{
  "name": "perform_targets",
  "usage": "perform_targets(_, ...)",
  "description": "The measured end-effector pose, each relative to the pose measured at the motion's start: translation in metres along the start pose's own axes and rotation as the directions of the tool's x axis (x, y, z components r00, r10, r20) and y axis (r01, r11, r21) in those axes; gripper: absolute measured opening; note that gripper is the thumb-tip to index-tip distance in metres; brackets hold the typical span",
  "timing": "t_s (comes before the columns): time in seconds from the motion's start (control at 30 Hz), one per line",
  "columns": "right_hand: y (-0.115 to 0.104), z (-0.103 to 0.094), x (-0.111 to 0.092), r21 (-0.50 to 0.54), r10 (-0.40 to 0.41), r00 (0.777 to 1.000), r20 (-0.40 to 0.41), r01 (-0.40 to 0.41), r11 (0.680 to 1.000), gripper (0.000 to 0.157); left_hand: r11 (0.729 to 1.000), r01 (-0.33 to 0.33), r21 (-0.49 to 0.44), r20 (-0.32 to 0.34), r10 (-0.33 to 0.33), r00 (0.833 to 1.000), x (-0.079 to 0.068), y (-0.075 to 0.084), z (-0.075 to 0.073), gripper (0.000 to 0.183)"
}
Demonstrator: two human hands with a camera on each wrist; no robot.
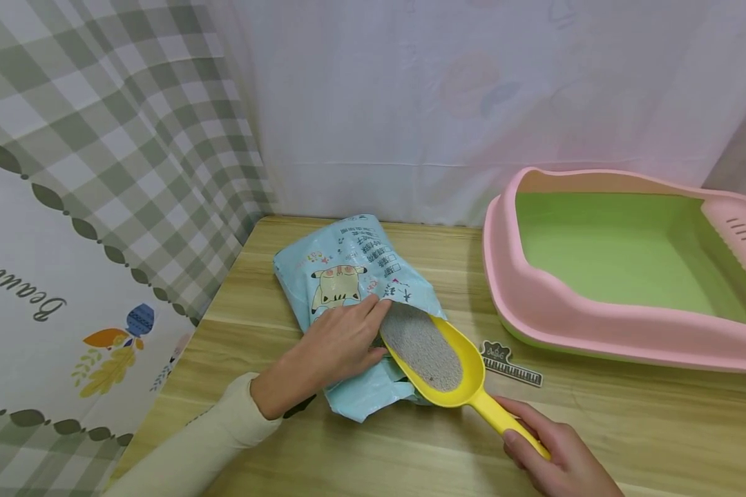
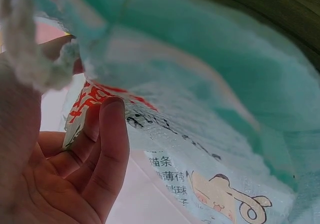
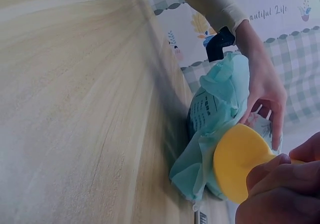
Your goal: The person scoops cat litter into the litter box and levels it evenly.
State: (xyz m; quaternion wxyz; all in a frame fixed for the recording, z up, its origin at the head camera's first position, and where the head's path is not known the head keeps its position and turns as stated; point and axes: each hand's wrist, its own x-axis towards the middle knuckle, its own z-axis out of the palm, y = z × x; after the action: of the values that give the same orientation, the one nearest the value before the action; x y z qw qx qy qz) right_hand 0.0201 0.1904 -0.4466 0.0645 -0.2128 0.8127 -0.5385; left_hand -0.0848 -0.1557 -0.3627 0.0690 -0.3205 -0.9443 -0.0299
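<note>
A light blue printed plastic bag (image 1: 342, 255) lies on the table with its torn mouth toward me. My left hand (image 1: 342, 338) pinches the upper edge of that mouth; in the left wrist view, its fingers (image 2: 112, 139) curl at the film. My right hand (image 1: 559, 449) grips the handle of a yellow scoop (image 1: 472, 373). Grey granules like cat litter (image 1: 425, 348) fill the scoop's bowl. The tip of the scoop is hidden inside the bag. From the right wrist view, the scoop's yellow underside (image 3: 237, 159) shows beside the crumpled bag mouth.
A pink-rimmed litter box (image 1: 553, 293) with a green inside stands at the right on the wooden table (image 1: 273, 462). Between it and the scoop lies a small flat piece with piano keys (image 1: 516, 371). White and checked cloths (image 1: 161, 124) hang behind and left.
</note>
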Motion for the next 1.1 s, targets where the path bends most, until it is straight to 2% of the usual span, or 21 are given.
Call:
perform_targets(0.1,-0.001,-0.003,-0.003,-0.003,0.058,0.998,0.006,-0.058,0.998,0.041,1.000,0.001,-0.002,0.005,-0.001,1.000,0.000,0.000,0.000,0.069)
perform_targets(0.23,0.000,-0.006,-0.006,0.003,0.086,0.996,0.015,-0.086,0.996,0.041,1.000,0.003,-0.006,0.010,-0.003,1.000,0.000,0.000,0.000,0.069)
perform_targets(0.47,0.007,-0.009,-0.013,0.026,0.004,1.000,0.022,-0.005,1.000,0.048,1.000,0.008,-0.004,0.024,-0.008,1.000,0.000,0.000,0.000,0.070)
perform_targets(0.6,0.009,-0.010,-0.016,0.028,-0.017,1.000,0.017,0.016,0.999,0.052,1.000,0.007,-0.001,0.022,-0.007,1.000,0.000,0.000,0.000,0.070)
perform_targets(0.7,0.009,-0.013,-0.019,0.036,0.003,1.000,0.029,-0.004,0.999,0.051,1.000,0.007,-0.003,0.023,-0.006,1.000,0.001,0.000,0.001,0.070)
perform_targets(0.93,0.013,-0.020,-0.023,0.075,0.111,0.986,0.122,-0.121,0.990,0.049,1.000,0.007,-0.013,0.032,-0.007,0.999,0.001,-0.001,0.001,0.069)
perform_targets(1.1,0.013,-0.023,-0.030,0.026,0.088,0.992,0.091,-0.090,0.996,0.053,1.000,0.006,-0.024,0.033,-0.005,0.999,0.001,-0.002,0.002,0.071)
